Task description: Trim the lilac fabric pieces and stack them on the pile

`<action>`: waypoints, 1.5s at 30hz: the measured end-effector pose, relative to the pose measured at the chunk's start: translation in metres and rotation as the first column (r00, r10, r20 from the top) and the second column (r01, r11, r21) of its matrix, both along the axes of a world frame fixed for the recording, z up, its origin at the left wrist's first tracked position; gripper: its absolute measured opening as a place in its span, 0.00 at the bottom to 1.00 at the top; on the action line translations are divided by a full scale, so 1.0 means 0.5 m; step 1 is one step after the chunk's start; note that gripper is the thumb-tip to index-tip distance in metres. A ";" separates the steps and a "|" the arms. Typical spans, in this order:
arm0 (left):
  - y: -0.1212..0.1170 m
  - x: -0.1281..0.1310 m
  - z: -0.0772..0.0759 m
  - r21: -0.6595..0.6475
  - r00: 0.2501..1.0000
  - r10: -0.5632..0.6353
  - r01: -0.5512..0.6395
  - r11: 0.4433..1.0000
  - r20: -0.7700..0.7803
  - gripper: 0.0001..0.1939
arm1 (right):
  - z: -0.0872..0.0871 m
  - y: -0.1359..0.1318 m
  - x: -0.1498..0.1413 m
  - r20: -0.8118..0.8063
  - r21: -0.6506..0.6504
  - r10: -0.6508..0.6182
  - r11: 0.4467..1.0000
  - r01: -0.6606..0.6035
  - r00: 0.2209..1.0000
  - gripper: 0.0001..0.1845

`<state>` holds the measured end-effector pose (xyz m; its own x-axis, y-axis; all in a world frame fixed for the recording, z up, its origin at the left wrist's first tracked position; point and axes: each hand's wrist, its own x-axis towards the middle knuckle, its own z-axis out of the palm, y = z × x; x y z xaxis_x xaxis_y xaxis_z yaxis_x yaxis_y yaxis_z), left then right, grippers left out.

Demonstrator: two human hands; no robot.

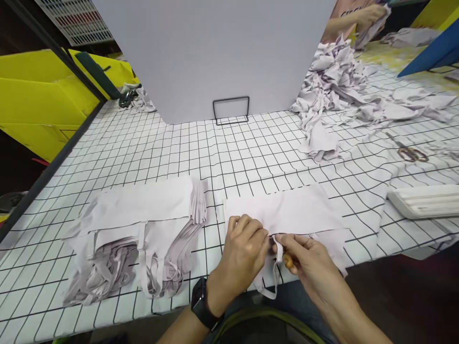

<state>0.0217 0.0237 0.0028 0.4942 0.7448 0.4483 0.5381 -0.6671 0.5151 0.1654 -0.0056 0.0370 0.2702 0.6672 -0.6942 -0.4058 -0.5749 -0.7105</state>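
Observation:
A pale lilac garment with thin straps lies flat at the table's front edge. My left hand, wearing a black watch on its wrist, is closed on the garment's lower edge; its fingertips are partly hidden. Beside it my right hand pinches a narrow strap where it meets that edge. A small amber-coloured, rounded thing shows under the right fingers, its kind unclear. The strap loops down past the table edge. To the left sits a neat stack of similar garments, straps hanging forward.
A large grey panel stands at the back behind a black wire frame. Heaped fabric pieces and scissors lie to the right, near a white tray-like object. Another person's hand holds fabric at upper right.

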 end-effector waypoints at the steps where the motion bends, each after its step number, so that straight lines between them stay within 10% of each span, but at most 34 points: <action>1: 0.000 0.000 0.000 0.004 1.000 -0.003 0.003 1.000 -0.005 0.08 | -0.001 0.002 -0.001 -0.008 0.002 -0.001 1.000 0.001 1.000 0.24; 45: 0.004 0.000 0.002 0.059 0.975 -0.088 0.102 0.993 -0.203 0.11 | -0.024 0.003 0.011 0.044 0.119 0.198 0.972 -0.202 0.979 0.25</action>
<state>0.0217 0.0258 0.0040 0.6464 0.6606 0.3818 0.5578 -0.7506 0.3543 0.1711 -0.0043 0.0252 0.1430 0.7889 -0.5977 -0.2676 -0.5506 -0.7907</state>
